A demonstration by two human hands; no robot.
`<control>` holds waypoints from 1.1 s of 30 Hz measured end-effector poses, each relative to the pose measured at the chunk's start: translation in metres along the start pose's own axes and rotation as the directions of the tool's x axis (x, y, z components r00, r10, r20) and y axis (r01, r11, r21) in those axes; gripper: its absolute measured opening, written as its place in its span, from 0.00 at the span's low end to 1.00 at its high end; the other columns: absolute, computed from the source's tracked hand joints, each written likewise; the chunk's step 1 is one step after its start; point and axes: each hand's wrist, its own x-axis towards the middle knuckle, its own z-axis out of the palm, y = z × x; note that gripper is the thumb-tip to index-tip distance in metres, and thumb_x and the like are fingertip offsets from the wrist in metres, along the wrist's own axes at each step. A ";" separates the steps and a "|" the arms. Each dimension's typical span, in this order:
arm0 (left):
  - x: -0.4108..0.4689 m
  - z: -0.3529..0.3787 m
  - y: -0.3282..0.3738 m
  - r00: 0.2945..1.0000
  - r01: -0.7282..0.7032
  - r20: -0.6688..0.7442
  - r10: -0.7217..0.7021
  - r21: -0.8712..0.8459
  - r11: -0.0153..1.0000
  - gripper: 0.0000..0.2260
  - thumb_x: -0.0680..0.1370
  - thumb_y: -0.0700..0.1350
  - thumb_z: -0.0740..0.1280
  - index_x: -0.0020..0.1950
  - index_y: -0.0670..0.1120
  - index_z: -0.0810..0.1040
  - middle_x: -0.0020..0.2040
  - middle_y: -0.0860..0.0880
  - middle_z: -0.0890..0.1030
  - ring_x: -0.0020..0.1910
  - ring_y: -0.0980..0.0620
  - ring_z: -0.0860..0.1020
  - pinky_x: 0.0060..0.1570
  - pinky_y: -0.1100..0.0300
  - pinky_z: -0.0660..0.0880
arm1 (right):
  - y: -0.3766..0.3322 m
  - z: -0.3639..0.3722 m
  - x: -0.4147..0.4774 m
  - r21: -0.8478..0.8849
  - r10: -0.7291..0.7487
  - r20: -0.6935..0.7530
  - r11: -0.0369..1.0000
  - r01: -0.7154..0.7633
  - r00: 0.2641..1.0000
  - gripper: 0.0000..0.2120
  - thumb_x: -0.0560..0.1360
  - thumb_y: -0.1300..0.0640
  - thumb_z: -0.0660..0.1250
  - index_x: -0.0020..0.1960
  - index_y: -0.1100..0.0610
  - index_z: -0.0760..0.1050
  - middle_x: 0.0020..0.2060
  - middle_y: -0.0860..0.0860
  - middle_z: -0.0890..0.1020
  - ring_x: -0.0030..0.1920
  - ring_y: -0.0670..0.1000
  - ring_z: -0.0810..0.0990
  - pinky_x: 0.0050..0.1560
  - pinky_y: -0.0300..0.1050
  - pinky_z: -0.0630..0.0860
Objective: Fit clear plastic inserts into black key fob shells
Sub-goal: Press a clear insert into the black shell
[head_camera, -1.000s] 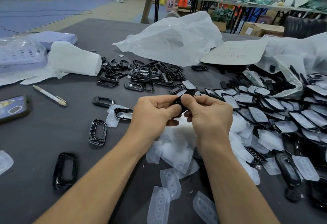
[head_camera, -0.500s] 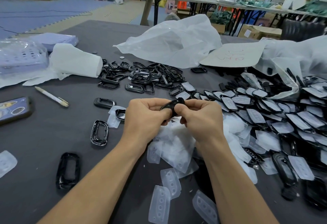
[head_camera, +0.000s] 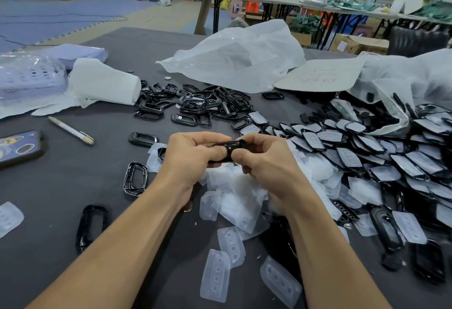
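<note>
shell gripped; cardboard scrawled red (illegible)

Glossy black plastic oval key fob shells, frosted clear plastic inserts w/ holes, on matt dark grey table.

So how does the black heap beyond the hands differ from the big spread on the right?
The far heap is bare black frames, open through the middle; the right spread shows a pale clear insert in most pieces. The far heap lies tangled, while the right spread overlaps in rough rows and covers more room. Both are black key fob shells on the same grey table.
</note>
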 end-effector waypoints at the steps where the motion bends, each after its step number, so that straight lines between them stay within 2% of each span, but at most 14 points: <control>1: -0.001 0.001 0.000 1.000 -0.016 -0.014 0.016 -0.001 1.000 0.15 0.73 0.27 0.74 0.39 0.48 0.88 0.38 0.44 0.88 0.35 0.52 0.85 0.35 0.66 0.79 | 0.000 0.001 0.001 0.030 0.018 -0.019 0.999 -0.017 1.000 0.07 0.72 0.69 0.73 0.40 0.58 0.83 0.29 0.51 0.78 0.29 0.48 0.73 0.29 0.35 0.68; 3: -0.003 0.006 0.000 0.998 -0.057 -0.041 0.056 -0.002 0.998 0.16 0.72 0.28 0.74 0.38 0.49 0.88 0.37 0.45 0.87 0.34 0.55 0.84 0.34 0.67 0.78 | 0.000 0.002 0.005 0.108 0.069 -0.098 0.992 -0.058 0.993 0.10 0.70 0.72 0.73 0.37 0.58 0.83 0.27 0.51 0.78 0.27 0.48 0.71 0.29 0.37 0.68; 6: -0.004 0.009 -0.001 0.994 -0.075 -0.084 0.071 -0.040 0.996 0.16 0.72 0.27 0.74 0.39 0.49 0.88 0.37 0.46 0.88 0.33 0.55 0.85 0.34 0.67 0.78 | 0.001 0.006 0.008 0.108 0.110 -0.165 0.990 -0.093 0.980 0.09 0.67 0.70 0.77 0.35 0.58 0.84 0.27 0.53 0.79 0.26 0.48 0.71 0.32 0.43 0.70; 11: -0.001 0.004 -0.001 0.995 0.069 -0.059 -0.081 -0.187 0.980 0.15 0.73 0.30 0.74 0.40 0.51 0.90 0.38 0.46 0.87 0.35 0.51 0.84 0.37 0.63 0.82 | 0.001 0.000 0.003 0.164 0.117 -0.050 0.981 -0.108 0.992 0.05 0.67 0.65 0.78 0.35 0.58 0.85 0.26 0.55 0.78 0.25 0.47 0.70 0.28 0.38 0.65; 14: 0.000 0.006 -0.001 0.992 0.027 -0.118 -0.042 -0.129 0.991 0.16 0.72 0.29 0.75 0.39 0.51 0.89 0.37 0.45 0.87 0.33 0.51 0.84 0.34 0.63 0.80 | 0.000 -0.003 0.003 0.166 0.131 -0.034 0.978 -0.124 0.991 0.03 0.69 0.62 0.79 0.39 0.59 0.85 0.32 0.60 0.84 0.29 0.49 0.74 0.33 0.42 0.67; 16: -0.001 0.007 0.000 0.987 0.006 -0.158 -0.022 -0.102 0.995 0.16 0.71 0.28 0.75 0.38 0.50 0.89 0.36 0.46 0.87 0.33 0.51 0.84 0.33 0.64 0.79 | -0.001 -0.001 0.003 0.185 0.127 -0.037 0.976 -0.118 0.991 0.02 0.70 0.65 0.77 0.41 0.62 0.85 0.35 0.62 0.86 0.28 0.48 0.77 0.31 0.39 0.71; 19: -0.001 0.008 -0.001 0.980 -0.037 -0.198 0.031 -0.029 0.999 0.15 0.71 0.28 0.76 0.39 0.49 0.87 0.34 0.46 0.87 0.31 0.52 0.84 0.31 0.66 0.78 | -0.002 0.002 0.003 0.195 0.128 -0.044 0.974 -0.117 0.991 0.01 0.72 0.68 0.76 0.42 0.66 0.84 0.34 0.60 0.86 0.26 0.48 0.79 0.28 0.36 0.73; 21: 0.000 0.008 -0.001 0.979 -0.022 -0.205 0.016 -0.029 0.999 0.14 0.71 0.29 0.76 0.40 0.49 0.87 0.34 0.47 0.87 0.31 0.53 0.84 0.32 0.66 0.78 | -0.002 0.002 0.003 0.201 0.139 -0.047 0.971 -0.127 0.989 0.01 0.72 0.68 0.75 0.43 0.66 0.84 0.34 0.60 0.86 0.26 0.48 0.79 0.27 0.36 0.73; 24: 0.001 0.007 -0.002 0.984 0.030 -0.172 -0.041 -0.071 0.997 0.14 0.72 0.29 0.75 0.40 0.49 0.88 0.35 0.46 0.87 0.33 0.52 0.84 0.33 0.66 0.79 | -0.003 0.002 0.002 0.225 0.174 -0.049 0.961 -0.159 0.984 0.01 0.72 0.67 0.75 0.42 0.65 0.83 0.33 0.59 0.86 0.25 0.48 0.78 0.26 0.35 0.71; 27: 0.001 0.007 -0.002 0.986 -0.001 -0.165 -0.003 -0.024 1.000 0.12 0.71 0.32 0.78 0.43 0.49 0.88 0.36 0.44 0.87 0.34 0.52 0.84 0.34 0.66 0.79 | -0.004 0.003 0.002 0.211 0.196 -0.125 0.963 -0.167 0.973 0.04 0.72 0.66 0.75 0.40 0.61 0.82 0.28 0.54 0.84 0.22 0.44 0.74 0.22 0.33 0.65; 29: 0.000 0.005 -0.001 0.991 0.010 -0.135 -0.016 -0.042 0.999 0.11 0.71 0.33 0.78 0.43 0.49 0.88 0.38 0.44 0.88 0.35 0.52 0.84 0.36 0.65 0.79 | -0.003 0.005 0.002 0.237 0.191 -0.182 0.961 -0.146 0.965 0.03 0.72 0.67 0.75 0.44 0.63 0.82 0.26 0.53 0.82 0.21 0.44 0.73 0.22 0.33 0.65; 33: 0.001 -0.001 0.001 0.992 0.124 -0.012 -0.126 -0.099 0.987 0.12 0.72 0.32 0.77 0.45 0.49 0.89 0.40 0.45 0.87 0.37 0.53 0.83 0.42 0.64 0.82 | 0.001 0.007 0.004 0.298 0.203 -0.261 0.947 -0.121 0.944 0.08 0.72 0.67 0.76 0.50 0.65 0.82 0.26 0.52 0.81 0.24 0.46 0.73 0.26 0.35 0.69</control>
